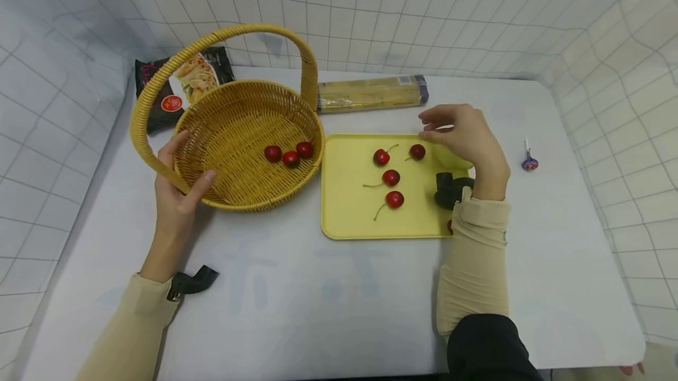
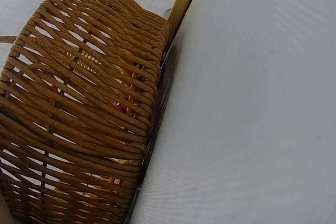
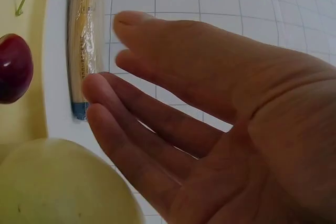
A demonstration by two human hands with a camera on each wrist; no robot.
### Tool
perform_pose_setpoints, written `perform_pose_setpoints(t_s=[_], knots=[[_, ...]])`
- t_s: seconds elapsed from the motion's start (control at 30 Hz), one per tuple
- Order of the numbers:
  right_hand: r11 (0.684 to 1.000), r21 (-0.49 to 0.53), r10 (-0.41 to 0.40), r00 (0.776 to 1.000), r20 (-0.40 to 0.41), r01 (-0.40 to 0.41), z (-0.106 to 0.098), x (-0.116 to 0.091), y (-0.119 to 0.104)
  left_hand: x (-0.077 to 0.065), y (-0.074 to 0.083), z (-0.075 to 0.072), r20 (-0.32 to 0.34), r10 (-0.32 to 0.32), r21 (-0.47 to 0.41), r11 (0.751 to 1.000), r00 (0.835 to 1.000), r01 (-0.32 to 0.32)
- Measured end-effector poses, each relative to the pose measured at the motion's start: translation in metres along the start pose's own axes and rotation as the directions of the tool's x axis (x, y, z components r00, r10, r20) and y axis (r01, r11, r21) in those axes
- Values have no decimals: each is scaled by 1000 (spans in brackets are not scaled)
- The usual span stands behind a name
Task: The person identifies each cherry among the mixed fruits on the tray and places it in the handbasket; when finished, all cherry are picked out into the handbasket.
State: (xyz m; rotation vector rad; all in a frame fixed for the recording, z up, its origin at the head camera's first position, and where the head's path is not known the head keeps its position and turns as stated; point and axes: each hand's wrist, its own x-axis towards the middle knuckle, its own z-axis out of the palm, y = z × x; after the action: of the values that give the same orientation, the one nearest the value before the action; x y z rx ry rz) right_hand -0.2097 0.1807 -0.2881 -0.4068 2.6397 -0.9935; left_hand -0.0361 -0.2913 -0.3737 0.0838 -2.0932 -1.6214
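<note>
Basket [image 1: 238,139] is gripped by left hand [image 1: 177,195]; right hand [image 1: 468,139] (fingers relaxed, empty) hovers near tray [image 1: 352,219].

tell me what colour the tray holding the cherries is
The tray is pale yellow, seen best in the head view.

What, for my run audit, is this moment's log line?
left hand holds basket | right hand empty, near tray | three cherries in basket | stemmed cherries, round green item on tray

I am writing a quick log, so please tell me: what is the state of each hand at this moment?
Left hand: closed, gripping the wicker basket by its side.
Right hand: open, holding nothing.
</note>
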Motion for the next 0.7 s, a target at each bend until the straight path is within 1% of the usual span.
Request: perform_pose_setpoints(t_s=[0.13,0.33,0.47,0.7], knots=[[999,0,42,997,59,-42,0,1,3,0,1,0,4,-5,11,1000,1000,5],[999,4,49,989,140,-50,2,4,3,0,0,0,5,-7,7,1000,1000,7],[997,-28,70,979,194,-66,4,4,0,0,-2,-1,7,-11,6,1000,1000,11],[988,-115,123,968,218,-100,8,4,-12,2,-5,-2,12,-10,7,1000,1000,10]])
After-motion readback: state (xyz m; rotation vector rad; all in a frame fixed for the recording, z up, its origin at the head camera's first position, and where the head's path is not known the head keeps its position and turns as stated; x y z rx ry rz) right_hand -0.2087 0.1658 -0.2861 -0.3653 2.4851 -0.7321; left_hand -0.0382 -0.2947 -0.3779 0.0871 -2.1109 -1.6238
